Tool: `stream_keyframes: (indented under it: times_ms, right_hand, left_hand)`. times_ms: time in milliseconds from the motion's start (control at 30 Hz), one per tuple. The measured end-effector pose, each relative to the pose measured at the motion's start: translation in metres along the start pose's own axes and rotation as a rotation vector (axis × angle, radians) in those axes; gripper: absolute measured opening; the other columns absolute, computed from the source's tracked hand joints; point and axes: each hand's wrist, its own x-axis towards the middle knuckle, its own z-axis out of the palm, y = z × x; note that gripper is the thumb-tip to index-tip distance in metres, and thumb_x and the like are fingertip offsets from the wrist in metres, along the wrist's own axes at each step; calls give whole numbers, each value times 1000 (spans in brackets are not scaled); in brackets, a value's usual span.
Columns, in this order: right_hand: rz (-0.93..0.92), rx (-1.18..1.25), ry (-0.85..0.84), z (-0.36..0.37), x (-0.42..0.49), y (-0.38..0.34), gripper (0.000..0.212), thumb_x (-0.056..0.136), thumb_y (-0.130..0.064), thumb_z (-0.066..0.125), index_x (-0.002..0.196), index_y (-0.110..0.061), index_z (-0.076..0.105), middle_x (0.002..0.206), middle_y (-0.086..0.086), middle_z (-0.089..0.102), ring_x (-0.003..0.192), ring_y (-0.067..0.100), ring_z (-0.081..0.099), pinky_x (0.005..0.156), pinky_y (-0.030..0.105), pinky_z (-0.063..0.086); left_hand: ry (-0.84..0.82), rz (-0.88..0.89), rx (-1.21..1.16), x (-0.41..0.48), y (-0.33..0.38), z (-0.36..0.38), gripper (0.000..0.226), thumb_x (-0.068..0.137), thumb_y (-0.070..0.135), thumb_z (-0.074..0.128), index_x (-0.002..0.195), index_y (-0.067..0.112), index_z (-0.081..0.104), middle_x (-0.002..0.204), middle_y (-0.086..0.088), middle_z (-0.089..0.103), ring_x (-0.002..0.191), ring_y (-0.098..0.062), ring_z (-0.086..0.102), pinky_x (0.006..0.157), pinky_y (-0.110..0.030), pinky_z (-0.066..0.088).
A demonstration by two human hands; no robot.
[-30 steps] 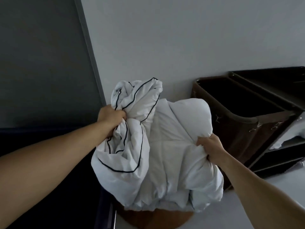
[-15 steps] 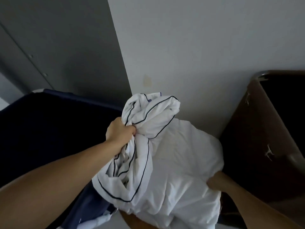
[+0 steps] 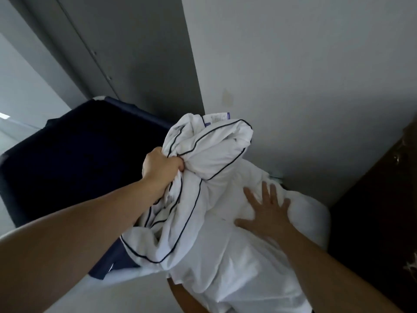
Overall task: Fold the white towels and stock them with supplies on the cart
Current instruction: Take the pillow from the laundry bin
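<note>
1. The left hand (image 3: pixel 161 169) is gripping a bunched white cloth with dark piping (image 3: pixel 203 168), its fingers curled tight into a fist around a gathered fold, knuckles facing up and left.
2. The left forearm is stretching in from the lower left, nearly straight, and is holding the bunch raised in front of the pale wall (image 3: pixel 304 75).
3. The right hand (image 3: pixel 266 211) is lying flat and open, fingers spread apart, its palm pressing on a plain white bundle of linen (image 3: pixel 237 263) that is sitting just beside and below the piped cloth; it is clasping nothing.
4. The right forearm is reaching in from the lower right corner, wrist bent slightly upward.
5. The piped cloth is draping down over the near edge of a dark navy bin (image 3: pixel 74 159), which is standing to the left against a grey door (image 3: pixel 126 53).
6. A dark brown bin (image 3: pixel 379 199) is showing at the right edge, just beside the white bundle.
</note>
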Motion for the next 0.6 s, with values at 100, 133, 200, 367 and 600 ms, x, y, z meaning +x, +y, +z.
stream_keyframes:
  times_ms: [100, 133, 200, 367, 600]
  right_hand:
    - [82, -3, 12, 33, -4, 0, 107, 64, -101, 19, 150, -50, -21, 163, 11, -25, 150, 37, -19, 112, 73, -2]
    - [107, 12, -1, 40, -3, 1, 107, 65, -101, 18, 149, -49, -23, 163, 13, -24, 150, 38, -17, 112, 73, -4]
    - [144, 7, -9, 49, 3, 1, 108, 67, -100, 20, 150, -47, -24, 163, 18, -22, 150, 41, -15, 112, 73, -4]
    - [99, 53, -28, 33, 6, -16, 106, 73, -94, 33, 154, -44, -14, 162, 18, -25, 149, 42, -20, 111, 74, -6]
    - [32, -3, 56, 55, -53, 23, 91, 71, -95, 5, 138, -53, -39, 159, 3, -37, 149, 33, -24, 112, 69, -7]
  left_hand:
    - [57, -31, -45, 8, 1, -3, 28, 63, 14, 73, 90, 13, 65, 78, -2, 66, 67, -20, 62, 50, -23, 43]
    - [73, -40, -64, 7, 0, -3, 28, 63, 13, 73, 90, 13, 65, 77, -1, 66, 65, -17, 61, 45, -20, 40]
    - [80, -44, -77, 3, -3, 1, 28, 63, 14, 72, 90, 14, 65, 77, 0, 66, 64, -16, 62, 40, -17, 39]
    - [13, -41, -12, -20, -9, 20, 34, 59, 18, 74, 91, 18, 64, 82, -1, 69, 72, -20, 65, 56, -25, 45]
    - [-84, -21, 35, -29, 9, 28, 34, 56, 19, 73, 89, 13, 64, 83, -4, 69, 76, -25, 67, 60, -29, 48]
